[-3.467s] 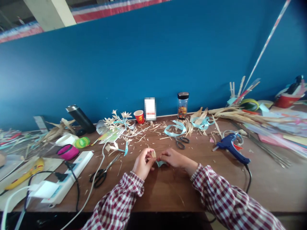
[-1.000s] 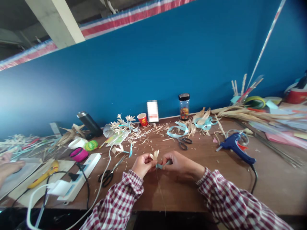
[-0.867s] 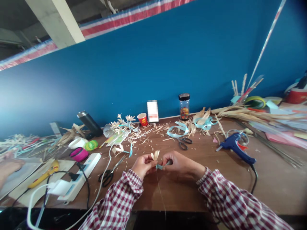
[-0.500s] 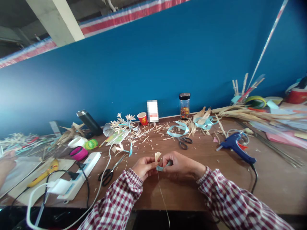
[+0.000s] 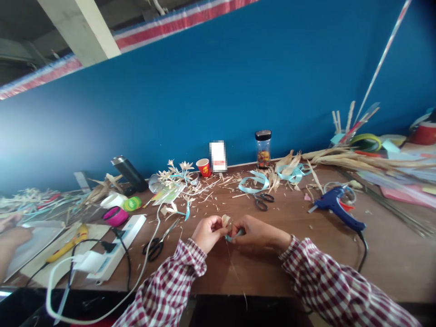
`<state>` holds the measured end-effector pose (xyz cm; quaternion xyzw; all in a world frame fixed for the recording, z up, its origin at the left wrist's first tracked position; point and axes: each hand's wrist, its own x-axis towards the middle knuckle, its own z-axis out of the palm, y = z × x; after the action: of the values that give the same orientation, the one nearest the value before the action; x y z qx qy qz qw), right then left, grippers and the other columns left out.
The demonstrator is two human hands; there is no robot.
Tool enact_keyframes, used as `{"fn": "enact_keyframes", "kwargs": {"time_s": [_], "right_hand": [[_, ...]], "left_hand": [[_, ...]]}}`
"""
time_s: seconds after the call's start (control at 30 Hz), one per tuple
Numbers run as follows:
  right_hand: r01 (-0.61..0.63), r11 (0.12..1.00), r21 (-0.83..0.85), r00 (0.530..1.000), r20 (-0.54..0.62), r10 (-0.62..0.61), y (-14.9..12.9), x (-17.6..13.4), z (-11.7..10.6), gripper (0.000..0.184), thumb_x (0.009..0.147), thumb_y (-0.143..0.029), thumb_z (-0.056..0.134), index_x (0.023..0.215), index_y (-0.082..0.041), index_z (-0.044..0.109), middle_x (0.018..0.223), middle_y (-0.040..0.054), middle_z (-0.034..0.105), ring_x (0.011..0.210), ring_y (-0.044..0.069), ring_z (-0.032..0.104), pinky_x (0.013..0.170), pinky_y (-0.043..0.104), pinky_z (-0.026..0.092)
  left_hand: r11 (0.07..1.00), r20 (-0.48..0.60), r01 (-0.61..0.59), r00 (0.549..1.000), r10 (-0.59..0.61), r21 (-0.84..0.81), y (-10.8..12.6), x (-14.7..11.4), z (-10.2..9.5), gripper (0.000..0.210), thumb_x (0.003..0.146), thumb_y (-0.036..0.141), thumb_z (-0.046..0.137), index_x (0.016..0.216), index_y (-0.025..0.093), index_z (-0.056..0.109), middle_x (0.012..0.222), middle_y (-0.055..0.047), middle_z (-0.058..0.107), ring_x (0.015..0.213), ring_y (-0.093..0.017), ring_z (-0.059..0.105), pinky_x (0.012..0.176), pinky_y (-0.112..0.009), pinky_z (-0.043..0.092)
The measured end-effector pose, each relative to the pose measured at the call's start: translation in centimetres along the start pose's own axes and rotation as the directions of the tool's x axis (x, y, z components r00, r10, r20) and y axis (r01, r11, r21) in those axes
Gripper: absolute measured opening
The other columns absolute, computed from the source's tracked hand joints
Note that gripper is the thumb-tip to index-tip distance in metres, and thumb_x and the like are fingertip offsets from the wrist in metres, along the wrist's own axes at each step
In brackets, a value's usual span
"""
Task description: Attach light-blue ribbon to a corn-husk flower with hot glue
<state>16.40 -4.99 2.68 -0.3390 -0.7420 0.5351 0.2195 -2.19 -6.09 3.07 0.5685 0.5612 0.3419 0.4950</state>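
Note:
My left hand (image 5: 210, 232) pinches a small pale flower (image 5: 225, 220), which looks made of dried husk, just below its petals. Beside it my right hand (image 5: 251, 230) is closed on a light-blue ribbon (image 5: 230, 238), whose end reaches the flower's base. A thin stem or wire (image 5: 235, 268) hangs down from the flower past the table's front edge. Black-handled scissors (image 5: 155, 249) lie left of my left hand, and a second pair of scissors (image 5: 262, 202) lies beyond my right hand. Finished-looking husk flowers (image 5: 182, 171) with blue stems are heaped farther back.
A blue glue gun (image 5: 337, 206) rests at right with its cord. At left are a white power strip (image 5: 119, 247), a looping white cable and a yellow tool (image 5: 70, 243). Another person's hand (image 5: 15, 240) is at far left. A lidded jar (image 5: 263, 150) stands near the wall.
My left hand has turned a little and its fingers have shifted around the flower's base. The ribbon between my hands shows less. The hanging stem has swung slightly to the right.

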Motion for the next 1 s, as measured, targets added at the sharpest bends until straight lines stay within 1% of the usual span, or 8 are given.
{"fn": "enact_keyframes", "kwargs": {"time_s": [0.1,0.27,0.33,0.53,0.73,0.8,0.93,1.0], "right_hand": [[-0.007,0.999,-0.044,1.000,-0.015,0.007,-0.1,0.0,0.0,0.013,0.069,-0.023,0.056,0.072,-0.014,0.065,0.060,-0.0028,0.058,0.052,0.008,0.045,0.047,0.017,0.033],[0.005,0.996,-0.087,1.000,-0.018,-0.007,0.0,0.2,-0.1,0.013,0.069,-0.023,0.056,0.070,-0.014,0.066,0.060,-0.0030,0.058,0.054,0.008,0.046,0.049,0.017,0.034],[0.001,0.995,-0.096,1.000,-0.019,-0.003,0.0,0.2,-0.1,0.014,0.069,-0.024,0.057,0.071,-0.014,0.066,0.059,-0.0030,0.058,0.053,0.008,0.045,0.048,0.017,0.033],[-0.023,0.996,-0.086,1.000,-0.023,0.021,0.3,0.1,0.1,0.015,0.070,-0.026,0.057,0.072,-0.014,0.067,0.059,-0.0025,0.057,0.052,0.008,0.044,0.046,0.017,0.033],[-0.026,0.996,-0.084,1.000,0.012,0.027,0.4,0.3,-0.2,0.015,0.071,-0.028,0.060,0.077,-0.015,0.066,0.062,-0.0027,0.058,0.055,0.009,0.046,0.050,0.018,0.035],[-0.015,0.997,-0.070,1.000,0.018,0.017,0.4,0.3,-0.4,0.021,0.068,-0.030,0.065,0.083,-0.016,0.065,0.067,-0.0020,0.059,0.058,0.009,0.048,0.052,0.019,0.037],[0.009,0.999,-0.052,1.000,-0.028,-0.010,0.3,0.4,-0.6,0.043,0.061,-0.040,0.074,0.093,-0.016,0.062,0.078,-0.0002,0.061,0.065,0.011,0.051,0.056,0.020,0.039],[0.028,0.999,-0.038,0.999,-0.039,-0.029,0.4,0.6,-0.5,0.040,0.064,-0.043,0.071,0.092,-0.015,0.062,0.079,0.0003,0.061,0.067,0.011,0.052,0.058,0.021,0.039]], "left_hand": [[0.997,-0.014,-0.056,0.998,0.057,0.046,0.0,-0.1,0.2,0.011,0.062,0.019,0.066,0.065,0.016,0.056,0.057,0.004,0.056,0.051,-0.010,0.051,0.051,-0.021,0.039],[0.999,-0.005,-0.018,1.000,0.018,0.039,0.0,-0.2,0.4,0.010,0.063,0.020,0.063,0.066,0.018,0.054,0.058,0.002,0.060,0.049,-0.011,0.053,0.050,-0.022,0.040],[0.998,-0.009,-0.006,1.000,0.007,0.061,0.1,-0.2,0.3,0.010,0.063,0.019,0.063,0.066,0.018,0.054,0.057,0.002,0.060,0.048,-0.011,0.053,0.049,-0.022,0.040],[0.973,-0.070,-0.017,0.997,0.034,0.230,1.0,-0.2,0.1,0.014,0.060,0.019,0.067,0.059,0.018,0.053,0.052,0.003,0.059,0.049,-0.013,0.056,0.049,-0.022,0.040],[0.971,-0.067,-0.037,0.996,0.054,0.236,1.2,-0.2,0.1,0.015,0.060,0.019,0.068,0.058,0.017,0.053,0.052,0.003,0.059,0.049,-0.012,0.057,0.048,-0.021,0.039],[0.970,-0.061,-0.051,0.996,0.067,0.237,1.2,-0.1,0.1,0.015,0.061,0.020,0.067,0.058,0.017,0.053,0.051,0.003,0.059,0.048,-0.012,0.055,0.047,-0.020,0.037],[0.969,-0.075,-0.083,0.992,0.103,0.231,1.1,0.0,-0.2,0.015,0.063,0.023,0.067,0.060,0.018,0.053,0.048,0.004,0.056,0.047,-0.011,0.053,0.044,-0.019,0.034],[0.970,-0.086,-0.079,0.991,0.101,0.231,1.2,0.1,-0.3,0.015,0.063,0.024,0.067,0.060,0.018,0.053,0.048,0.004,0.057,0.047,-0.011,0.053,0.044,-0.019,0.034]]}}
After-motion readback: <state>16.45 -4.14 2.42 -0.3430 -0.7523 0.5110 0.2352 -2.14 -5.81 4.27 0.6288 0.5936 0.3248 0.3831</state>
